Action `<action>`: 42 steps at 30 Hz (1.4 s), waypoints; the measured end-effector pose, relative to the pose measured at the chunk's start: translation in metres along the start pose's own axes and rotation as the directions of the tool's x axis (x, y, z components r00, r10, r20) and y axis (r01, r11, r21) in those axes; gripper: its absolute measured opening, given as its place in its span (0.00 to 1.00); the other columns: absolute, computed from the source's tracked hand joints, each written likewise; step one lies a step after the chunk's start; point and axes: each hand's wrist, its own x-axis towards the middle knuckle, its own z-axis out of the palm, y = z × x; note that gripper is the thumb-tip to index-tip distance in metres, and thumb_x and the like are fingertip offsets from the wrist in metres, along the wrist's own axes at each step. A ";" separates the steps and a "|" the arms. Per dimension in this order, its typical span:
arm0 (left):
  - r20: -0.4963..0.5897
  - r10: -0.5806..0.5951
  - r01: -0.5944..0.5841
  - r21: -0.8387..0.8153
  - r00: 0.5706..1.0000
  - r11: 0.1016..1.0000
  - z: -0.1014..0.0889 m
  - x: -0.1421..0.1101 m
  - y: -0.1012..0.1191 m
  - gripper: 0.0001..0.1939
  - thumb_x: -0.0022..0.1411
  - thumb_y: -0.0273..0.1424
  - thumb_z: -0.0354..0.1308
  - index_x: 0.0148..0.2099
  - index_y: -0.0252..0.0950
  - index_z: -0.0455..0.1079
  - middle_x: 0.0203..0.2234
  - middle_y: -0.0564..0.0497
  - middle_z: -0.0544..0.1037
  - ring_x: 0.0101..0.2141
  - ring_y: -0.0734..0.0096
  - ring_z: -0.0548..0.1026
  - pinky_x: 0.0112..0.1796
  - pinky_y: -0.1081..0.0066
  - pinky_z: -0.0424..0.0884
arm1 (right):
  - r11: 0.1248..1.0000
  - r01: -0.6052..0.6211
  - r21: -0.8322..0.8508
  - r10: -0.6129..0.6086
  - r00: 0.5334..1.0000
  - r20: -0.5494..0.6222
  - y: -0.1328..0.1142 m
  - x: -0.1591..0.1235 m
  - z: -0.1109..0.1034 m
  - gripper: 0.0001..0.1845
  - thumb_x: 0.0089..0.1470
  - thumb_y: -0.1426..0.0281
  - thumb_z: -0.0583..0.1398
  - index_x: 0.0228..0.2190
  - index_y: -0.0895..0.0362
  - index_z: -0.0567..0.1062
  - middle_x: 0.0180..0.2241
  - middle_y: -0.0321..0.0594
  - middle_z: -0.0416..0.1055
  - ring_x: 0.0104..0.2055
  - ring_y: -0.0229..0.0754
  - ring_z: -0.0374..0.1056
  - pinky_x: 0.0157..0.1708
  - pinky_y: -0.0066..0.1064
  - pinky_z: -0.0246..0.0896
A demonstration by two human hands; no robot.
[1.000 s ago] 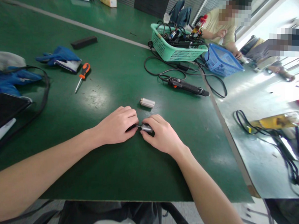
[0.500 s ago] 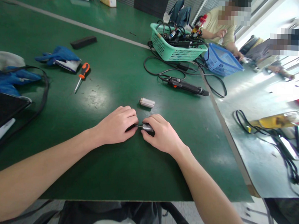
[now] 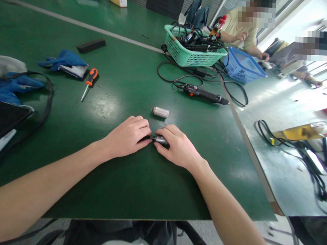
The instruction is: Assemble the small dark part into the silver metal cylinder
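Note:
My right hand (image 3: 176, 144) is closed round a dark metal cylinder (image 3: 160, 139), whose left end shows between thumb and fingers. Close on its left, my left hand (image 3: 134, 136) pinches a small dark piece (image 3: 144, 138), mostly covered by the fingers. The two held parts meet, or nearly meet, in the narrow gap between my fingertips; I cannot tell whether they are joined. Just beyond my hands a silver cylinder (image 3: 160, 112) with a brass-coloured left end lies on the green table (image 3: 122, 185).
An orange-handled screwdriver (image 3: 89, 83) and blue gloves (image 3: 64, 63) lie left. A corded electric screwdriver (image 3: 205, 94) lies ahead right, before a green basket (image 3: 193, 58) of cables and a blue basket (image 3: 241, 66). A person (image 3: 238, 28) sits beyond.
My left fingertips have shifted slightly right, narrowing the gap to the cylinder in my right hand. The other things on the table have stayed in place.

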 end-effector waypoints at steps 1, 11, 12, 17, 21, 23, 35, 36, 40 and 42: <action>0.002 -0.006 0.006 0.005 1.000 1.000 0.001 0.000 -0.001 0.11 0.72 0.37 0.55 0.42 0.36 0.75 0.38 0.46 0.75 0.42 0.60 0.71 0.43 0.60 0.66 | 1.000 0.025 -0.009 -0.025 0.999 0.024 -0.001 0.000 -0.002 0.13 0.65 0.71 0.60 0.51 0.55 0.73 0.45 0.46 0.74 0.49 0.51 0.69 0.50 0.44 0.70; 0.007 -0.075 0.075 0.014 0.997 0.997 0.000 0.001 -0.002 0.15 0.69 0.43 0.59 0.40 0.35 0.75 0.37 0.47 0.75 0.42 0.59 0.71 0.42 0.59 0.67 | 0.966 -0.025 -0.257 0.052 0.994 0.098 0.027 -0.006 -0.030 0.19 0.66 0.77 0.54 0.53 0.52 0.75 0.47 0.48 0.74 0.50 0.53 0.68 0.50 0.46 0.70; 0.003 -0.084 0.084 0.019 0.996 0.996 0.000 0.001 -0.002 0.14 0.70 0.41 0.58 0.40 0.35 0.75 0.37 0.47 0.75 0.42 0.59 0.71 0.43 0.59 0.67 | 0.957 -0.081 -0.278 0.102 0.993 0.061 0.047 -0.010 -0.035 0.19 0.65 0.77 0.54 0.53 0.53 0.76 0.46 0.48 0.75 0.50 0.53 0.69 0.51 0.47 0.70; -0.050 -0.143 0.145 0.056 0.989 0.988 0.001 0.000 -0.002 0.12 0.71 0.32 0.53 0.39 0.34 0.76 0.37 0.46 0.75 0.41 0.61 0.71 0.44 0.59 0.68 | 0.778 -0.470 -0.416 0.425 0.882 -0.202 0.153 -0.048 -0.068 0.20 0.60 0.75 0.55 0.49 0.59 0.80 0.46 0.52 0.79 0.49 0.56 0.73 0.53 0.49 0.67; -0.059 -0.177 0.181 0.072 0.982 0.981 0.002 -0.001 -0.002 0.11 0.71 0.30 0.53 0.37 0.34 0.74 0.36 0.47 0.75 0.40 0.61 0.70 0.43 0.60 0.68 | 0.669 -0.597 -0.443 0.533 0.800 -0.274 0.190 -0.077 -0.086 0.22 0.57 0.75 0.54 0.47 0.60 0.83 0.45 0.53 0.81 0.50 0.58 0.75 0.54 0.48 0.67; -0.059 -0.180 0.184 0.073 0.982 0.980 0.002 -0.002 -0.002 0.11 0.70 0.30 0.53 0.37 0.34 0.74 0.35 0.47 0.75 0.40 0.61 0.70 0.43 0.60 0.68 | 0.660 -0.609 -0.441 0.541 0.792 -0.285 0.192 -0.084 -0.088 0.22 0.57 0.74 0.54 0.47 0.59 0.83 0.46 0.52 0.81 0.51 0.58 0.76 0.54 0.48 0.67; -0.055 -0.187 0.190 0.062 0.981 0.980 0.004 -0.003 -0.002 0.09 0.70 0.30 0.53 0.37 0.35 0.72 0.36 0.47 0.75 0.41 0.61 0.70 0.42 0.60 0.67 | 0.635 -0.665 -0.392 0.544 0.746 -0.385 0.191 -0.081 -0.079 0.22 0.62 0.65 0.54 0.47 0.59 0.83 0.46 0.52 0.82 0.51 0.57 0.76 0.54 0.47 0.66; -0.055 -0.188 0.191 0.060 0.981 0.980 0.004 -0.003 -0.002 0.09 0.70 0.30 0.53 0.37 0.35 0.72 0.36 0.47 0.75 0.41 0.61 0.70 0.42 0.61 0.67 | 0.634 -0.669 -0.388 0.544 0.742 -0.392 0.190 -0.081 -0.078 0.22 0.62 0.66 0.53 0.48 0.59 0.83 0.47 0.52 0.82 0.51 0.57 0.76 0.54 0.47 0.66; -0.055 -0.188 0.191 0.055 0.981 0.980 0.004 -0.003 -0.002 0.09 0.70 0.30 0.53 0.37 0.35 0.72 0.36 0.47 0.75 0.40 0.61 0.70 0.42 0.61 0.67 | 0.624 -0.688 -0.370 0.551 0.724 -0.415 0.186 -0.080 -0.075 0.23 0.61 0.66 0.54 0.49 0.59 0.83 0.46 0.52 0.82 0.50 0.57 0.77 0.54 0.47 0.66; -0.054 -0.188 0.191 0.057 0.981 0.980 0.003 -0.003 -0.002 0.09 0.70 0.30 0.53 0.37 0.35 0.72 0.37 0.47 0.75 0.41 0.61 0.70 0.42 0.61 0.67 | 0.610 -0.709 -0.354 0.562 0.702 -0.437 0.182 -0.080 -0.075 0.24 0.59 0.64 0.56 0.51 0.59 0.82 0.45 0.52 0.82 0.49 0.57 0.77 0.53 0.48 0.67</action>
